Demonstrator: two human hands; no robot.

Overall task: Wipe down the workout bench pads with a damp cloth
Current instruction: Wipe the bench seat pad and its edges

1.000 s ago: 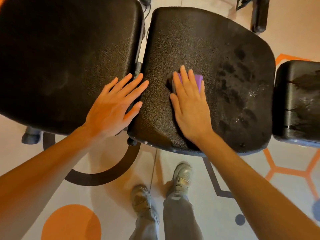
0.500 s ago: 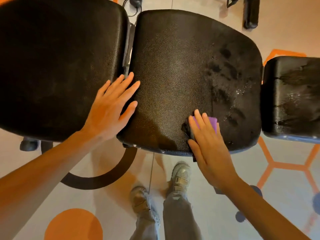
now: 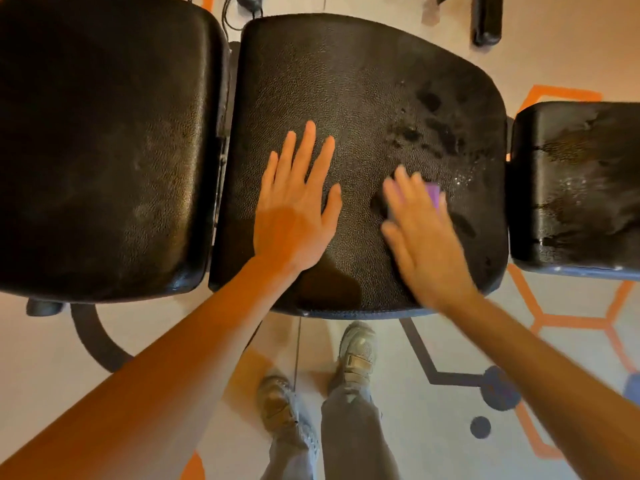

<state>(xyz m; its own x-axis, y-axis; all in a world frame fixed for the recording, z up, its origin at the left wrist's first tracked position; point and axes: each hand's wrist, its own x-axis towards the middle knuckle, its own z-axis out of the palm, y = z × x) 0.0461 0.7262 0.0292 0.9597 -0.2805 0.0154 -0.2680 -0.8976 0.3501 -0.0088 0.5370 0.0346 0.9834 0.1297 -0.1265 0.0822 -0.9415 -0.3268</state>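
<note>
Middle pad: black, textured vinyl bench pad point(image 3: 346, 81), rounded corners, centre of view; dark wet patches and small droplets on its right part.
Left pad: black vinyl bench pad point(image 3: 104, 150), just beside the middle pad, a narrow gap between them.
Right pad: smaller black vinyl bench pad point(image 3: 575, 188), wet streaks on its top.
Cloth: purple damp cloth point(image 3: 433, 194), lying on the middle pad's right half under the right hand; only its far edge shows.
Left hand: left hand point(image 3: 294, 216) lies palm-down on the middle pad, fingers straight and spread, holding nothing.
Right hand: right hand point(image 3: 420, 230) presses flat on the cloth, fingers extended; outline is motion-blurred.
Floor: pale floor point(image 3: 433, 427) with orange and dark line markings; two shoes point(image 3: 356, 351) stand below the pad's near edge.
</note>
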